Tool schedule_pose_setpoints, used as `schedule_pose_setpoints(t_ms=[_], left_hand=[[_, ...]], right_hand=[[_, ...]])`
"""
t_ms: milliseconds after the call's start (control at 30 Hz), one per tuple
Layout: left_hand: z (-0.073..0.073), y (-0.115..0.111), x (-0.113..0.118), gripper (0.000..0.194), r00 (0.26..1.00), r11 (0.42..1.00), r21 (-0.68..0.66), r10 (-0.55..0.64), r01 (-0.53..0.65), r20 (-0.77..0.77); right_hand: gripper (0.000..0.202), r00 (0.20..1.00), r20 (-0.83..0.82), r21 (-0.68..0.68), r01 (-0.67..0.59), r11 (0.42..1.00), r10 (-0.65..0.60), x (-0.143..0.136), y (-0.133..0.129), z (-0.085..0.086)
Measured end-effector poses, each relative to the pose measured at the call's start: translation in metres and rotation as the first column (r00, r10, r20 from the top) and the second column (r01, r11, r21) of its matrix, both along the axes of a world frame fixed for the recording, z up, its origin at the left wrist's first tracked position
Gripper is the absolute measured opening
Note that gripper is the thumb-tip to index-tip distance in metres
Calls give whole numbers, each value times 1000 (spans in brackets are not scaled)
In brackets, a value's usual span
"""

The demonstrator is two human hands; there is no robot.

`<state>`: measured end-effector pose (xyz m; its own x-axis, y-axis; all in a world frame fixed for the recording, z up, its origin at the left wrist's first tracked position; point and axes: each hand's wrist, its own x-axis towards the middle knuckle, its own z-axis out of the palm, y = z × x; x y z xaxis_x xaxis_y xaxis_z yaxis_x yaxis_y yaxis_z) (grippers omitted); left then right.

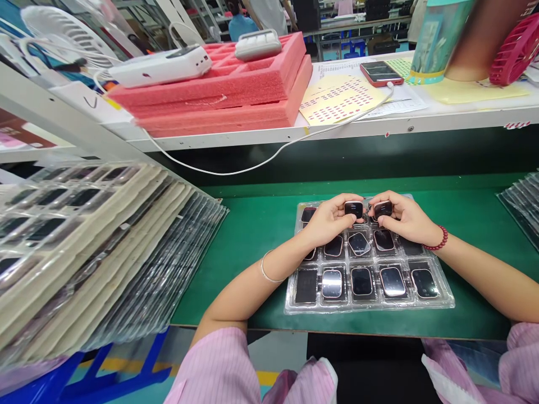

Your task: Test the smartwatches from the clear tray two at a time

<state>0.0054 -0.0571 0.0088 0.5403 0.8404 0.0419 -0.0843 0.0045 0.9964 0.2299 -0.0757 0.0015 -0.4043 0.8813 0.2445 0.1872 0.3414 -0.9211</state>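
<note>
Watch bodies (354, 209) (383, 209), one pinched in the fingers of each hand, left hand (330, 220) and right hand (404, 219), hover over the clear tray's (438, 303) far row, mid-surface. A loose pinch could drop one onto the screens below, scratching them.

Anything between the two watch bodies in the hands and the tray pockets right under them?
Nothing visible: left hand and right hand each hold a watch body directly above the clear tray.
</note>
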Motion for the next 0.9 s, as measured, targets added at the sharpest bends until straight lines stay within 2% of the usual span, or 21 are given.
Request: schedule_pose_setpoints(t_ms=[200,367,500,667,900], left_hand=[[2,0,-1,32,999,999,18,29,-28,-36],[4,-1,0,32,999,999,5,39,-39,-35],[4,-1,-1,27,998,999,7,35,-35,-50],[2,0,-1,38,1000,1000,-2,-11,11,-24],[-2,2,0,36,999,1000,19,6,-5,-36]], right_hand=[[17,997,-66,-115,24,993,-32,-1,-1,4],[23,997,-78,-96,5,995,-12,-1,-1,4],[18,998,-55,-125,18,992,-25,-1,-1,3],[26,999,-31,-20,20,1000,-21,-1,0,3],[24,999,-22,14,-25,1000,25,0,0,0]])
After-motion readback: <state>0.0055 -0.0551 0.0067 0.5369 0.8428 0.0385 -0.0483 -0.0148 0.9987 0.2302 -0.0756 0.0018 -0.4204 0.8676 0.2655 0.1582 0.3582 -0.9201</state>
